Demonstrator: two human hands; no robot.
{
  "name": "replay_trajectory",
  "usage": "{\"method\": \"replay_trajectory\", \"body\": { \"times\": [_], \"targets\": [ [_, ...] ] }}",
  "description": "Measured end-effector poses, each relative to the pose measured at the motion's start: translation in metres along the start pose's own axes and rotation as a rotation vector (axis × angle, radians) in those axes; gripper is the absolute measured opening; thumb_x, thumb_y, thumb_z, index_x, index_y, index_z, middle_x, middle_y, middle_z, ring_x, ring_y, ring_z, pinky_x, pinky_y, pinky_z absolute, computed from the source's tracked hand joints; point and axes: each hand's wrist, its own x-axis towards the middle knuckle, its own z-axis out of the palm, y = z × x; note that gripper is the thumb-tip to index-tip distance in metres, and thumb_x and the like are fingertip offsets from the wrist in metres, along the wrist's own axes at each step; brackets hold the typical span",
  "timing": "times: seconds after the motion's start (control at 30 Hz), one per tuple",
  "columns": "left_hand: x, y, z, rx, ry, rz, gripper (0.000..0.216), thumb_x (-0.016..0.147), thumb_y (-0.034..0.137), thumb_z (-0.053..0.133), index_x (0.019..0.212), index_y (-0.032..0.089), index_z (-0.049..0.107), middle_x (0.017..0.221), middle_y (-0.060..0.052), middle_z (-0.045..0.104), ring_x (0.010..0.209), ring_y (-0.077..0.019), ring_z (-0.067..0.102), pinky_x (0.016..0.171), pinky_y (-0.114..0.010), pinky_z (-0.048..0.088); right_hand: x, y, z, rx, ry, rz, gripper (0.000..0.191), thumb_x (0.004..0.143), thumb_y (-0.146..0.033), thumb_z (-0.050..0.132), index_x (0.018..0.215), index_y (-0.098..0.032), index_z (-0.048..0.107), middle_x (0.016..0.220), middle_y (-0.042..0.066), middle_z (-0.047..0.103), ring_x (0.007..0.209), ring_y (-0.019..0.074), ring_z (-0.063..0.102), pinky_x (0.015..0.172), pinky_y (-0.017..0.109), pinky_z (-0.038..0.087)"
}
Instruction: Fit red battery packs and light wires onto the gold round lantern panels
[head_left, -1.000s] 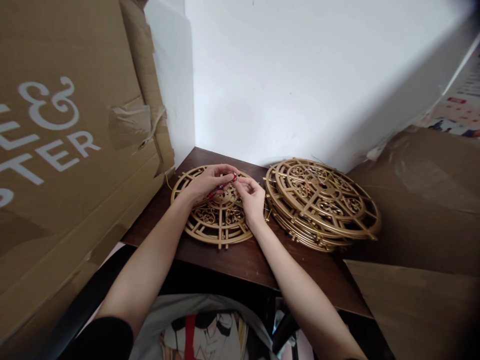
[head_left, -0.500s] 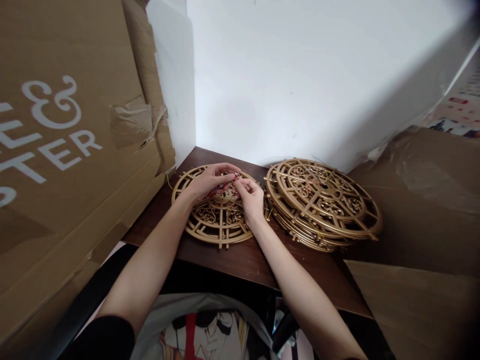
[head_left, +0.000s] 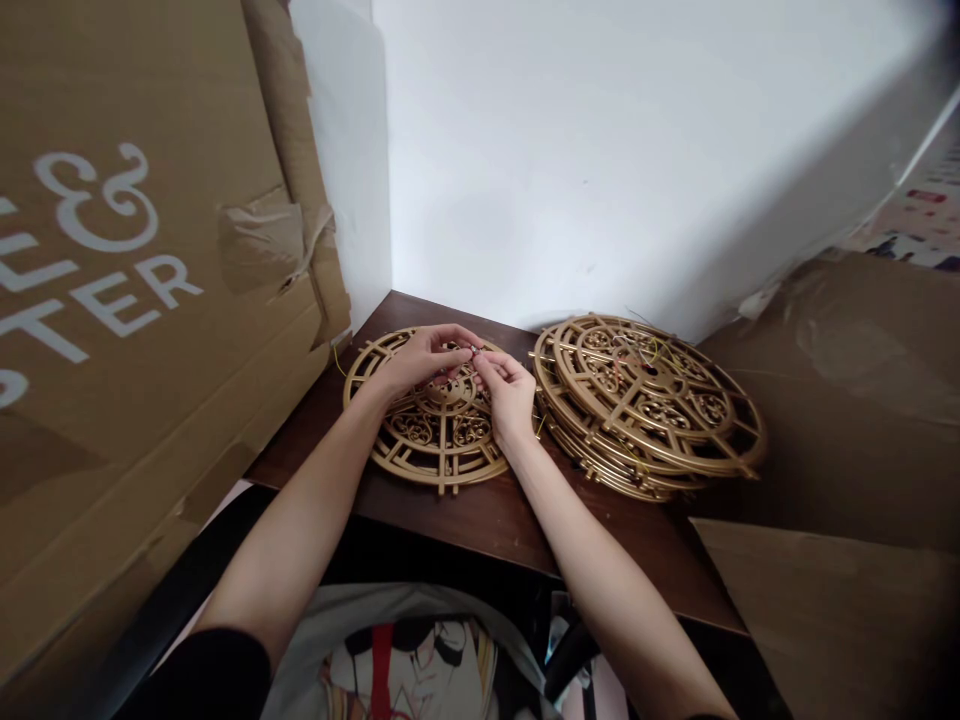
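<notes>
Thin wiring (head_left: 471,352) above the gold lattice disc (head_left: 439,448), pinched by our left hand (head_left: 418,362) and right hand (head_left: 511,395), we judge limp, light, fragile; grip near ends.

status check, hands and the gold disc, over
Left hand and right hand pinch a small red wired part over the flat gold openwork disc. Stack of matching discs beside it, right.

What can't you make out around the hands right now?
Head view only:
- Part pinched between left hand and right hand: too small, fingers cover it.
- Disc centre: hidden under both hands.
- Stack count: lower discs overlap, blurred.
- Box lettering: cut by left edge.
</notes>
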Motion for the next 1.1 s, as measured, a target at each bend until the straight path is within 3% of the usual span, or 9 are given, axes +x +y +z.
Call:
{"method": "replay_trajectory", "body": {
  "times": [0.3,0.47,1.1],
  "targets": [
    [0.0006,-0.0007,0.0,-0.008,-0.028,0.019,0.023,0.08,0.027,0.065,0.102,0.021,0.065,0.064,0.001,0.055,0.051,-0.007,0.045,0.044,-0.02,0.031,0.0001,-0.0004,-0.0016,-0.021,-0.006,-0.019,0.02,0.065,-0.032,0.076,0.075,-0.017,0.069,0.061,-0.002,0.065,0.055,0.0104,0.053,0.055,0.025,0.045],
    [-0.0009,0.002,0.0009,0.009,-0.042,-0.001,0.017,0.082,0.027,0.063,0.096,0.019,0.066,0.056,0.002,0.05,0.047,-0.0065,0.041,0.043,-0.02,0.03,-0.0002,-0.0003,-0.0011,-0.038,0.002,-0.019,0.018,0.065,-0.032,0.075,0.075,-0.018,0.069,0.06,-0.003,0.064,0.053,0.0102,0.053,0.054,0.025,0.045],
    [0.0001,-0.001,0.0015,-0.006,-0.01,0.006,0.015,0.082,0.026,0.063,0.095,0.019,0.064,0.061,0.001,0.052,0.05,-0.0068,0.043,0.044,-0.018,0.031,-0.0011,-0.0002,0.0013,0.018,-0.02,-0.016,0.026,0.067,-0.038,0.076,0.078,-0.018,0.063,0.067,-0.001,0.068,0.06,0.0127,0.064,0.063,0.028,0.056]
  ]
}}
